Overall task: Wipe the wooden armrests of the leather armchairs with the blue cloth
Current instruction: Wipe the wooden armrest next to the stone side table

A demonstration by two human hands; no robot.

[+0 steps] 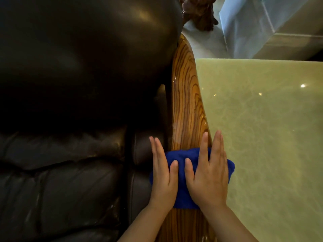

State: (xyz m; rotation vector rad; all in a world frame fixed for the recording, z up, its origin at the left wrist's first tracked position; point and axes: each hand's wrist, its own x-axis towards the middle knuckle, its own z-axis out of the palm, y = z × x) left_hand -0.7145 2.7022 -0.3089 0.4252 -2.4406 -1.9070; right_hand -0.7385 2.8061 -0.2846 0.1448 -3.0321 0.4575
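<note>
Both hands, left hand (pixel 163 173) and right hand (pixel 208 173), fingers flat, unclenched on one blue cloth (pixel 182 189) over one wooden armrest (pixel 187 102); leather armchair (pixel 78 84) left, green stone tabletop (pixel 271 137) touching right.

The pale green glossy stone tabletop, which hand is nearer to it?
Right. The right hand overlaps the pale green glossy stone tabletop's edge; the left hand sits across the blue cloth.

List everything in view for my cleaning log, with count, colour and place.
leather armchair: one, dark brown, left of frame.
wooden armrest: one, striped golden brown, centre, between chair and table.
blue cloth: one, deep blue, draped across the armrest.
table top: one, pale green glossy stone, right.
carved ornament: one, dark brown, top centre.
left hand: flat on the cloth, chair side.
right hand: flat on the cloth, table side.
</note>
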